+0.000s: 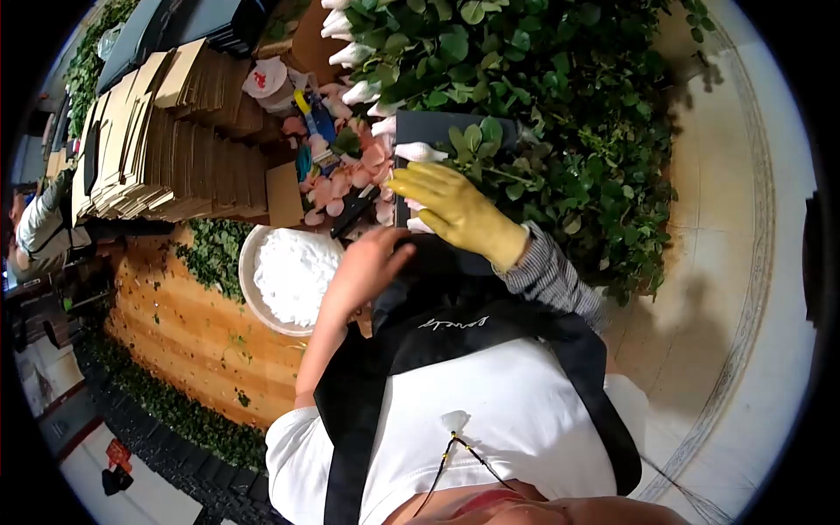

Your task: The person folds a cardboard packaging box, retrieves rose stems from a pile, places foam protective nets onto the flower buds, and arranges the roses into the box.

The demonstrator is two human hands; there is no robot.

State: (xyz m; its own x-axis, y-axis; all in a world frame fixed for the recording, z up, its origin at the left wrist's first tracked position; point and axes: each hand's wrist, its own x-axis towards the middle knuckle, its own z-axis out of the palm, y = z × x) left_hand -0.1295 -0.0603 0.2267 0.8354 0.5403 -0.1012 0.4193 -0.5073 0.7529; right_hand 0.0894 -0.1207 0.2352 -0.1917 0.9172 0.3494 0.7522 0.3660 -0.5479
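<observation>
My left hand (pixel 369 265) is bare. Its thumb stands apart from loosely bent fingers, with nothing visible in it, beside a round bowl (pixel 248 284) heaped with small white pieces. My right hand (pixel 455 210) wears a yellow glove. Its fingers stretch flat over a dark grey board (pixel 420 127) and the pale rose buds along it. A rose bud in a white net sleeve (pixel 422 152) lies just beyond the gloved fingertips. Leafy rose stems (pixel 516 166) extend to the right of these buds. Whatever lies under the gloved palm is hidden.
Stacked cardboard sheets (pixel 175 166) stand at the left. Loose pink petals (pixel 372 157), a yellow-and-blue tool (pixel 306 112) and a black tool (pixel 354 210) lie ahead. A large heap of green foliage (pixel 560 70) fills the upper right. Another person's sleeve (pixel 42 219) shows far left.
</observation>
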